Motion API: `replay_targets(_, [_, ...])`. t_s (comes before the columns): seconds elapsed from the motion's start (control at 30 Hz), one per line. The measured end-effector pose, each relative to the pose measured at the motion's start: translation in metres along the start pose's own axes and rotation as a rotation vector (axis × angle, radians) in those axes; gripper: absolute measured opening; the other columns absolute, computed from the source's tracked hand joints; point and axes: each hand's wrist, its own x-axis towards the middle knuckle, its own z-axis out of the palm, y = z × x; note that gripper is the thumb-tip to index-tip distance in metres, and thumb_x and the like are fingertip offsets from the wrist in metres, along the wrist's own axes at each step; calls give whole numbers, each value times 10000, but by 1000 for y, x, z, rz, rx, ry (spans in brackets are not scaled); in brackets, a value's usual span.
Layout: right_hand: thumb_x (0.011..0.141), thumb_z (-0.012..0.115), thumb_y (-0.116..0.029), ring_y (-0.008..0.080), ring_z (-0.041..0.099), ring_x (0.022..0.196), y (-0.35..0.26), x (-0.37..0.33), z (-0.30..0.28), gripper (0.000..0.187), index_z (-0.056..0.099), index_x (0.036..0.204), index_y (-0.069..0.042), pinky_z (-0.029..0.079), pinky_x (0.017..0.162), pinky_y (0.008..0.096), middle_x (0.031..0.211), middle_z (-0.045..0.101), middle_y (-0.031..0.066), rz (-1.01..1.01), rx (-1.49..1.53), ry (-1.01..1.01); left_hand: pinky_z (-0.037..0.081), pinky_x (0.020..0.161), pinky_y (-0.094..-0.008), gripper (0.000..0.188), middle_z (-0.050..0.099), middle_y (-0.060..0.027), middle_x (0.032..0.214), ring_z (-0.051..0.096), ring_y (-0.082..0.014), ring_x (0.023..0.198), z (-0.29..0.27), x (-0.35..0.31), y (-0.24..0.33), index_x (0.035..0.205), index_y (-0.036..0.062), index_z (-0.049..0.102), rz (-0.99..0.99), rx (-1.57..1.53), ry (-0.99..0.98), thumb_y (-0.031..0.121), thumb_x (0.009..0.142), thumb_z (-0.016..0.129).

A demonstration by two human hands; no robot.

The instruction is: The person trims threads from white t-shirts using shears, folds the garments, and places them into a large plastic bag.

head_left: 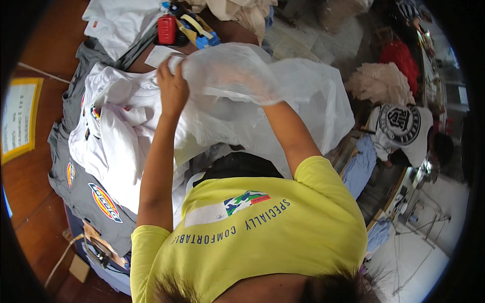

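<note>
Toward the middle of the scene, both arms are stretching away from the person's yellow shirt (252,247). The left forearm is pointing far and slightly right, and the left hand (173,90) is gripping the left edge of a translucent plastic bag (316,96) with bent fingers, its back facing up. The right forearm is slanting far and left, and the right hand (250,81) is showing only faintly through the plastic; whether it is open or closed, I cannot tell.

Between the hands the bag is puffing up, and its loose part is spreading to the right past the right forearm. The right hand is lying inside the bag or behind its film; I cannot tell which. Just left of the left hand, white shirts (118,134) are lying in a heap over grey shirts (76,187). On the far tabletop (236,31), a red plastic object (166,30) is standing near more white cloth (121,28).
</note>
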Motion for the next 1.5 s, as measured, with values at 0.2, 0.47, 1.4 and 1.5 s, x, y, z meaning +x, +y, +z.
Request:
replay_targets(0.2, [728,712,-238,244,508,1054,-2,20,-14,501,528,1188,-163,360,939,357,1106,577,63,-56,-15,-62,310,1003,-430,341,399,-58,1325,357,-281,1242,-11,-14,-1,1076,159,606,585,-34,-519,94,752,519])
replay_targets(0.47, [727,712,-210,232,515,1035,-3,44,-13,488,529,1176,-158,372,921,350,1082,585,50,-97,14,-100,272,980,-590,494,313,-3,1397,277,-327,1293,21,24,-39,1191,180,566,-59,23,-640,104,703,583])
replay_targets(1.4, [793,626,1,117,529,978,-5,55,-11,435,495,1204,-49,420,839,253,1097,571,44,128,1142,-250,433,874,-364,679,597,-167,1065,561,-252,1000,-32,-2,-18,1122,-36,566,-1185,-1459,-852,580,844,504])
replay_targets(1.5, [786,631,-2,97,521,952,-10,49,-16,426,510,1193,-44,412,808,236,1071,582,36,71,1080,-246,437,850,-376,530,600,-121,1026,558,-226,955,-22,-9,-19,1073,-3,581,-1166,-1625,-872,471,836,591])
